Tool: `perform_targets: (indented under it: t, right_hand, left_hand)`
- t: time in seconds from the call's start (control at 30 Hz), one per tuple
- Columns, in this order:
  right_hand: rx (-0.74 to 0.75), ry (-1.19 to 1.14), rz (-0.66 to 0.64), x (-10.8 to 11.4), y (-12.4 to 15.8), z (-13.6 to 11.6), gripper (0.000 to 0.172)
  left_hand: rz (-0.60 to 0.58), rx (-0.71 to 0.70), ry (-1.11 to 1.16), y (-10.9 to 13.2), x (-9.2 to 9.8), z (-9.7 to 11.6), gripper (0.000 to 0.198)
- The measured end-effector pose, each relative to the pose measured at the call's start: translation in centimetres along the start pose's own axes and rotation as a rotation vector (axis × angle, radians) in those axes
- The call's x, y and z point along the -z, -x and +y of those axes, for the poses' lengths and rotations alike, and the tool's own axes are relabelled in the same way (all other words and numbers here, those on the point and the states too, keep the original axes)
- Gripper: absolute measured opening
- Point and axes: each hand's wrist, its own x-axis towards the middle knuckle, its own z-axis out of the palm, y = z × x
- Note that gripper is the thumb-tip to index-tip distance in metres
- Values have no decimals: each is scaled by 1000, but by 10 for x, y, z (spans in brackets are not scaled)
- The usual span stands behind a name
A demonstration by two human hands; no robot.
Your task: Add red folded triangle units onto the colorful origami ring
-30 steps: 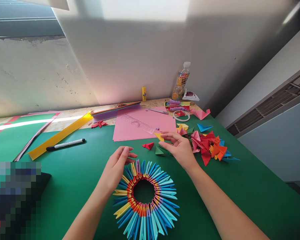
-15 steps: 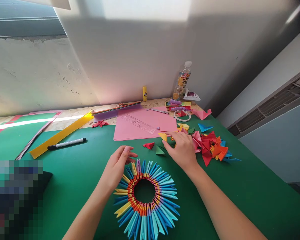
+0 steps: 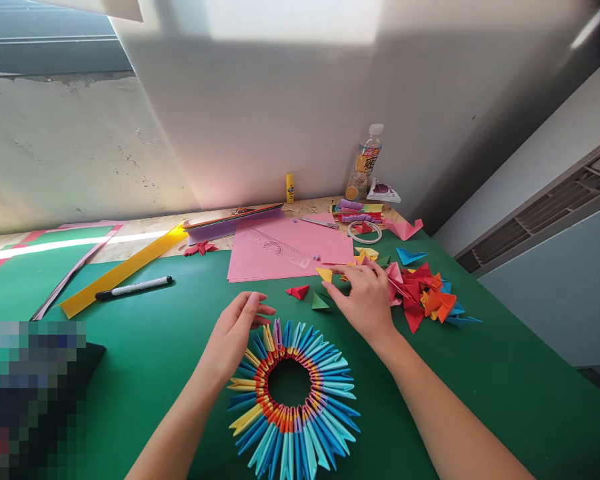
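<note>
A ring of folded paper wedges (image 3: 325, 380), blue outside and orange and red inside, lies flat on the green mat (image 3: 155, 347). My left hand (image 3: 235, 330) hovers at the ring's upper left edge with its fingers curved and apart, holding nothing. My right hand (image 3: 363, 297) lies stretched out over loose folded triangles behind the ring. Its fingertips are beside a yellow triangle (image 3: 325, 273) and a green triangle (image 3: 319, 302). A red triangle (image 3: 297, 291) sits just left of them. A pile of red, pink, orange and blue folded pieces (image 3: 423, 293) lies right of that hand.
Pink paper (image 3: 260, 263) with a clear ruler (image 3: 275, 245) lies behind the triangles. To the left are a yellow strip (image 3: 120, 272) and a black marker (image 3: 133, 287). A glue stick (image 3: 289, 187), a bottle (image 3: 364, 163) and a tape ring (image 3: 363, 231) stand by the wall.
My right hand has come down from just above the mat and shifted slightly right onto the loose triangles. My left hand has stayed at the ring.
</note>
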Motion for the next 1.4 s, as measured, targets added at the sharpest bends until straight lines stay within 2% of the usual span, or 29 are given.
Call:
perform_targets:
  t: [0.67, 0.9, 1.03, 1.17, 1.27, 1.33, 1.4]
  right_hand:
    - [-11, -40, 21, -1, 0, 0, 22]
    - [29, 7, -15, -1, 3, -1, 18]
    - [56, -5, -11, 2, -1, -1, 23]
    - [13, -18, 97, 28, -14, 26, 31]
    - [-155, 57, 162, 58, -16, 64, 24]
    - [-167, 181, 71, 74, -10, 91, 19]
    - [-164, 285, -115, 82, 1, 113, 17]
  left_hand:
    - [9, -9, 11, 0, 0, 0, 45]
    - [4, -9, 6, 0, 1, 0, 44]
    - [-11, -14, -11, 0, 2, -1, 44]
    - [-17, -12, -30, 0, 3, -1, 45]
    - [-12, -19, -32, 0, 2, 1, 47]
    - [-8, -20, -31, 0, 1, 2, 47]
    - [-3, -20, -35, 1, 0, 2, 47]
